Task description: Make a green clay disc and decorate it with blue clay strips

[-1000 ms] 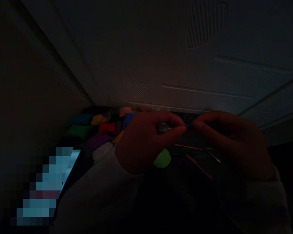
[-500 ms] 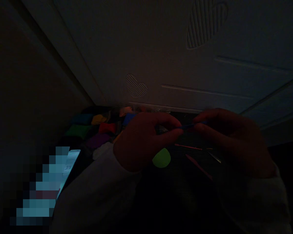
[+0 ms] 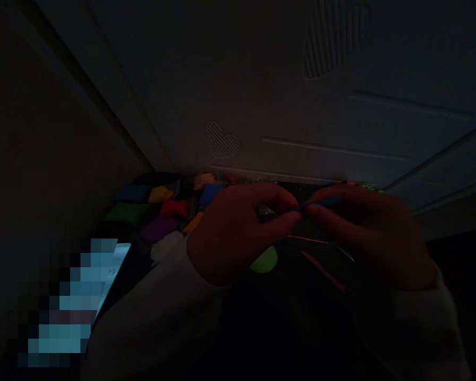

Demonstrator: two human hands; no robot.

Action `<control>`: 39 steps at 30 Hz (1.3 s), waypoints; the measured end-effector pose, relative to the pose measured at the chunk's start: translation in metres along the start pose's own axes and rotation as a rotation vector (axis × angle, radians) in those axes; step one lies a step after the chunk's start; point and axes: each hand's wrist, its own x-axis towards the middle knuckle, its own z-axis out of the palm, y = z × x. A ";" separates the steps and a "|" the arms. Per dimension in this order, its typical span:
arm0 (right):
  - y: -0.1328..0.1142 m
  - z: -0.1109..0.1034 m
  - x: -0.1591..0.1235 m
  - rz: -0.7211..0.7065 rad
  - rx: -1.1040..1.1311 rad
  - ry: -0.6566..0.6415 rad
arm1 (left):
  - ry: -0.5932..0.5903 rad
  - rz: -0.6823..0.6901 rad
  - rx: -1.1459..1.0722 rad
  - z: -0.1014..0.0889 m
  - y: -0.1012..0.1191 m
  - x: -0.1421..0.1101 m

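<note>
A thin blue strip of modelling clay (image 3: 328, 201) is stretched between my two hands above the dark surface. My left hand (image 3: 244, 227) pinches its left end between thumb and fingertips. Close beside it, my right hand (image 3: 368, 233) pinches the strip with thumb and forefinger, and the strip's right end sticks out past those fingertips. Below my left hand lies a flattened light green piece of clay (image 3: 265, 260), partly covered by that hand. Two pink modelling tools, one slim (image 3: 308, 239) and one broader (image 3: 323, 271), lie under the hands.
Several coloured clay packets, among them a green one (image 3: 127, 212), a red one (image 3: 174, 207) and a purple one (image 3: 161, 228), lie at the left. A lit phone (image 3: 117, 264) is at the lower left. A pale panel with hearts (image 3: 222, 140) rises behind. The light is dim.
The blue strip has become longer between and past my fingers. My right hand moved right half a second ago, then came back left close to my left hand.
</note>
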 end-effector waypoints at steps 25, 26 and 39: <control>0.000 0.001 0.003 0.003 -0.032 0.007 | 0.001 0.005 0.119 -0.002 -0.003 0.000; 0.000 0.001 0.002 0.007 -0.025 0.012 | 0.008 0.009 0.107 -0.002 -0.003 0.000; -0.001 0.000 0.000 0.050 0.019 0.068 | 0.070 -0.014 0.150 -0.001 -0.002 0.000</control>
